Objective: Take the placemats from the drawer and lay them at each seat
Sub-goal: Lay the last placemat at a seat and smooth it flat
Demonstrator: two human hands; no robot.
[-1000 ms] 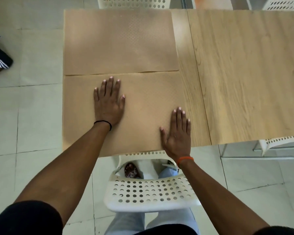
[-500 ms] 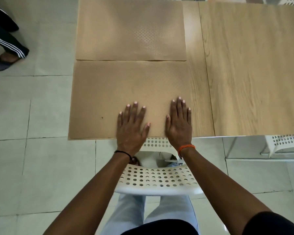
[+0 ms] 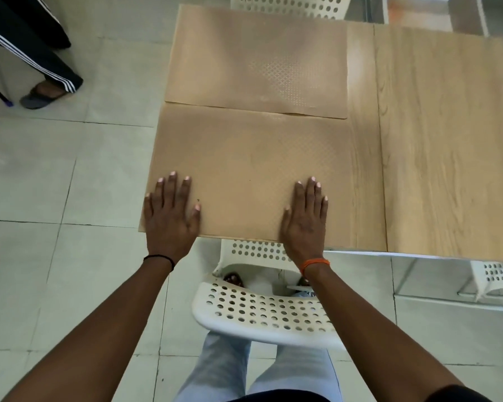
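Note:
Two tan placemats with a fine diamond pattern lie on the left end of the wooden table (image 3: 447,140). The near placemat (image 3: 250,166) reaches the table's front edge. The far placemat (image 3: 259,62) lies beyond it, and its near edge slightly overlaps the near one. My left hand (image 3: 172,213) rests flat on the near mat's front left corner, fingers spread. My right hand (image 3: 305,216) presses flat on the mat's front right part. Neither hand holds anything.
A white perforated chair (image 3: 262,309) stands between me and the table, tucked partly under it. Another white chair (image 3: 288,4) is at the far side, and a third (image 3: 494,274) at the right. A person's leg and sandal (image 3: 41,94) are on the tiled floor at left.
My left hand slid from the middle of the near mat's front edge out to its left corner. My right hand stayed near the front right. The view shifted slightly.

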